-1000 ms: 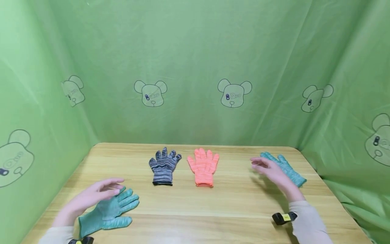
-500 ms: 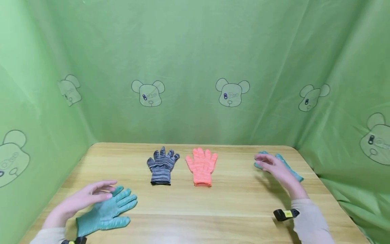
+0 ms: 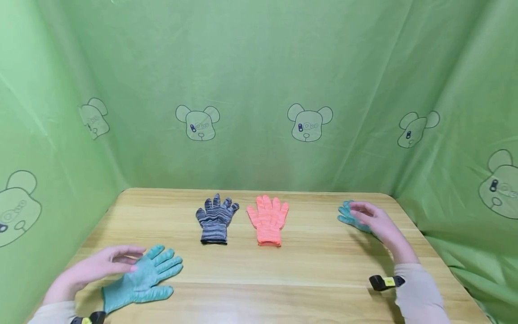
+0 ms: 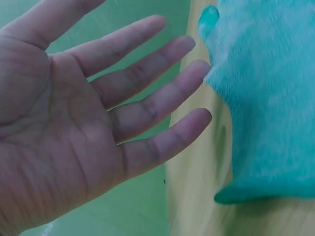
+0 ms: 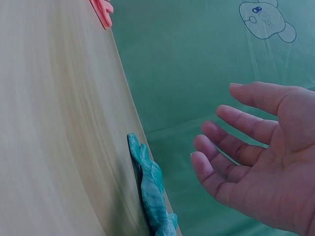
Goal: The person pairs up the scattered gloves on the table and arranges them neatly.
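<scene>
My left hand (image 3: 103,264) hovers over the cuff side of a teal glove (image 3: 147,276) that lies flat at the table's front left. In the left wrist view its fingers (image 4: 147,105) are spread and relaxed, with nothing in them. Near the back right, my right hand (image 3: 374,220) is held above a second teal glove (image 3: 351,216), covering much of it from the head camera. The right wrist view shows loosely bent fingers (image 5: 241,130) holding nothing, apart from that glove. Between the hands lie a dark grey striped glove (image 3: 216,219) and a coral-pink glove (image 3: 268,220), both flat with fingers pointing away.
The wooden table (image 3: 259,270) has rounded far corners. Green curtains (image 3: 251,67) printed with bear heads close in the back and both sides. A black band (image 3: 387,282) with a yellow label is on the right wrist.
My left hand has drifted left, toward the near teal glove's cuff. The right hand has shifted slightly right, uncovering the far teal glove's fingers. No glove has visibly been moved.
</scene>
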A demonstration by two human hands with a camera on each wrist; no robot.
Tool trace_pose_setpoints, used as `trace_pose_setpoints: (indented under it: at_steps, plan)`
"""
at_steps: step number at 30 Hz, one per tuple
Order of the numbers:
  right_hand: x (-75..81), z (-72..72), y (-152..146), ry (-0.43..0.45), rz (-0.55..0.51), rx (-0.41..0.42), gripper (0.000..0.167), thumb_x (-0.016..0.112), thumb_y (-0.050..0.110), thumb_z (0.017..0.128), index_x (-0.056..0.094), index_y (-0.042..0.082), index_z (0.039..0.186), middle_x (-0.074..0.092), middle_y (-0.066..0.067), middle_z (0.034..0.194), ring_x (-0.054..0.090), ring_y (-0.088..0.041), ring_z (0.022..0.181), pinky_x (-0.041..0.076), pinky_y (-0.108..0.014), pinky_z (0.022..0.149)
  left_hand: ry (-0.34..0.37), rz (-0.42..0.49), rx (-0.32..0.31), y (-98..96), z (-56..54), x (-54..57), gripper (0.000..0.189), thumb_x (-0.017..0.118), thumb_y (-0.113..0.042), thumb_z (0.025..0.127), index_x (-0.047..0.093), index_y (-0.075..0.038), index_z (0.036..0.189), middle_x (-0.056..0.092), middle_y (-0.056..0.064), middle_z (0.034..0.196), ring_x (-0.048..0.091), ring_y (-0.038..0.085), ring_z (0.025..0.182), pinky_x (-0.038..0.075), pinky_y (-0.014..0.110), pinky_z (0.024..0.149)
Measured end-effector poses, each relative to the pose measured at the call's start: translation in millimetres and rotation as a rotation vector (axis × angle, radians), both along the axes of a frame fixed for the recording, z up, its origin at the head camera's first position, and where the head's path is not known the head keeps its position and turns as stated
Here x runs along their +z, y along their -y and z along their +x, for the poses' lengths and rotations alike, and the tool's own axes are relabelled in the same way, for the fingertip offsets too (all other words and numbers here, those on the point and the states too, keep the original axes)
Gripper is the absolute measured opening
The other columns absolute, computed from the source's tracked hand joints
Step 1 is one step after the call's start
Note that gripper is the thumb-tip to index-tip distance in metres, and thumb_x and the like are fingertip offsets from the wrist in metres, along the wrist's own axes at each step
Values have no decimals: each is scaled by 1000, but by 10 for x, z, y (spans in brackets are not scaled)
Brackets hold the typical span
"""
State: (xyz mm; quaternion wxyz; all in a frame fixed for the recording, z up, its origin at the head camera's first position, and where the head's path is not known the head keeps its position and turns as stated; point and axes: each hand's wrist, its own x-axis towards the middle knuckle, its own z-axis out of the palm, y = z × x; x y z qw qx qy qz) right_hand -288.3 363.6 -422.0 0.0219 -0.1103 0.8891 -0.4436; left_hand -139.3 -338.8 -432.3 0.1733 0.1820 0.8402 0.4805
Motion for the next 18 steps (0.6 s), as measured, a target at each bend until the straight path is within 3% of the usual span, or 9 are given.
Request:
trace_pose_setpoints:
  at_steps: [3, 9, 12, 15, 16, 18]
  plan:
    - [-3, -7, -26, 7, -7, 6, 57, 48, 34, 102, 38, -4, 144, 45, -29, 142, 47, 18, 98, 51, -17, 88, 25, -28, -20, 58, 6, 10, 51, 56, -12, 97, 40, 13, 138, 42, 40, 138, 55, -7, 111, 50, 16, 88]
    - [-27, -16, -100, 8, -12, -1, 58, 46, 34, 103, 37, -6, 144, 42, -31, 143, 46, 20, 98, 51, -17, 87, -9, -43, -73, 112, 13, -30, 50, 60, -10, 94, 45, 9, 138, 47, 35, 138, 51, -10, 116, 45, 14, 94]
    - [-62, -34, -162, 11, -26, -10, 59, 47, 35, 103, 37, -6, 144, 54, -9, 134, 48, 19, 98, 52, -18, 86, -8, -37, -80, 149, 15, -70, 52, 63, -10, 91, 47, 6, 138, 48, 32, 139, 47, -13, 118, 43, 13, 95]
    - [-105, -52, -236, 23, -62, -19, 61, 49, 37, 101, 38, -6, 144, 53, 21, 119, 49, 19, 99, 53, -19, 86, 11, -19, -87, 185, 20, -113, 55, 65, -10, 89, 47, 3, 139, 50, 24, 142, 44, -15, 119, 41, 12, 96]
    - [-118, -57, -261, 30, -76, -21, 62, 50, 37, 101, 38, -6, 144, 49, 30, 114, 50, 18, 99, 53, -20, 87, 20, -9, -92, 196, 21, -127, 56, 65, -10, 89, 46, 3, 140, 51, 18, 143, 43, -15, 119, 40, 11, 96]
    - [-143, -69, -303, 39, -96, -28, 62, 51, 38, 100, 38, -5, 143, 47, 35, 110, 50, 18, 99, 54, -20, 87, 37, 19, -110, 214, 23, -152, 58, 65, -9, 88, 44, 4, 141, 52, 1, 145, 42, -17, 120, 39, 9, 96]
